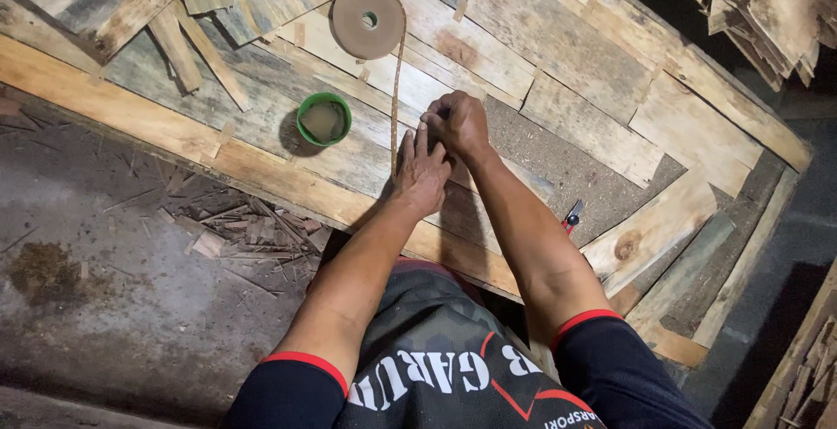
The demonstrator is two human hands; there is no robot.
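Brown tape strip (396, 106) — pinched by right hand (459, 124), pressed flat by left hand (421, 172) — beside green cup (323, 119).

Rough, weathered wood veneer sheets (558, 54) – matt and patchy; the tape roll (368, 19) looks like matt brown paper, the green cup (323, 119) smooth plastic.

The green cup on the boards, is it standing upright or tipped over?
Upright. The green cup shows its full round rim facing up at the head camera, with brownish contents inside, resting on the wooden boards.
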